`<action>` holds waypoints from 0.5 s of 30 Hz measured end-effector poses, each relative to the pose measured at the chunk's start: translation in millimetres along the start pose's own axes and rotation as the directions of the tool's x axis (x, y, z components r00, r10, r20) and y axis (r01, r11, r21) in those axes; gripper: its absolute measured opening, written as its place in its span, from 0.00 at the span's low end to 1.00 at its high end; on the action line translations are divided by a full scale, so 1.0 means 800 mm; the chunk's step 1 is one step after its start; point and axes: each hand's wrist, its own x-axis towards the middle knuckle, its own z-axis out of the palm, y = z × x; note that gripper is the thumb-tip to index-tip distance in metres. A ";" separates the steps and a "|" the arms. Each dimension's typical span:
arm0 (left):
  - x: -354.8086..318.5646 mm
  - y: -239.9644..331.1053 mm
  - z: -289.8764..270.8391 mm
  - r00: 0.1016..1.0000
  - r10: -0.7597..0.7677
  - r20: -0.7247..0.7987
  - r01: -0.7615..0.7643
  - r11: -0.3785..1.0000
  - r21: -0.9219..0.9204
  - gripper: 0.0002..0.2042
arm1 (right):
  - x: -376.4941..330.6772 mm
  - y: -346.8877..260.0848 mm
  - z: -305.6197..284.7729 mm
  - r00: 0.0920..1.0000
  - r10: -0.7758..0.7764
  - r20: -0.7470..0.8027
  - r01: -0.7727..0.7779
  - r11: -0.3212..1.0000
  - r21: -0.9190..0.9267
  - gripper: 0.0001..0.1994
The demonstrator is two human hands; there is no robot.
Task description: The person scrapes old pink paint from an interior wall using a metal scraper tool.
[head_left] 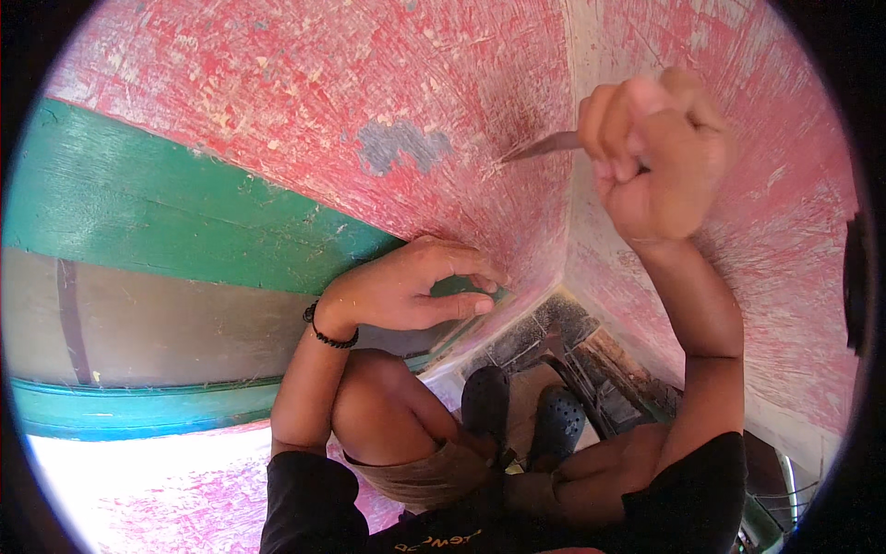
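- So, hands first: 2 of them, well apart. The right hand [669,152] is up high, fingers clamped around a blade [552,143], the left hand [406,282] is lower down with nothing in it.
- Blade pokes out of the right fist toward the left, tip on or just off the pink wall [305,83]. Can't tell if it's really touching. The rest of it is hidden in the fist.
- From the left hand, the blade is up and to the right, a fair way off.
- Left fingers are loosely bent, thumb apart from them, right by the end of the green frame [185,203]. Can't tell if the hand is leaning on it.
- Wall's scratched all over, pale streaks through the pink, plus 1 grey patch [401,146] left of the blade tip.
- Corner's just right of the tip, and a 2nd wall [784,157], also pink and streaky, is behind the right hand.
- Black bracelet [330,328] on the left wrist.
- Down below: bent knees, brown shorts [425,475], 2 dark shoes [556,425] near the foot of the corner.
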 end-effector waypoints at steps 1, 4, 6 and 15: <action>0.000 0.001 0.000 1.000 -0.011 -0.003 0.011 0.999 -0.032 0.13 | -0.003 0.004 -0.001 1.000 0.015 0.001 -0.015 1.000 -0.004 0.16; 0.000 0.002 0.000 1.000 -0.022 -0.007 0.022 0.999 -0.047 0.14 | 0.004 -0.002 -0.002 1.000 0.013 0.019 -0.014 0.998 0.060 0.15; 0.000 0.003 0.000 1.000 -0.023 -0.005 0.023 0.999 -0.035 0.14 | 0.002 0.000 -0.004 1.000 -0.002 0.031 -0.002 0.992 0.125 0.15; -0.003 0.001 -0.001 1.000 -0.008 0.002 0.008 0.999 -0.047 0.15 | -0.005 -0.005 0.000 1.000 0.024 0.009 -0.025 0.998 0.057 0.15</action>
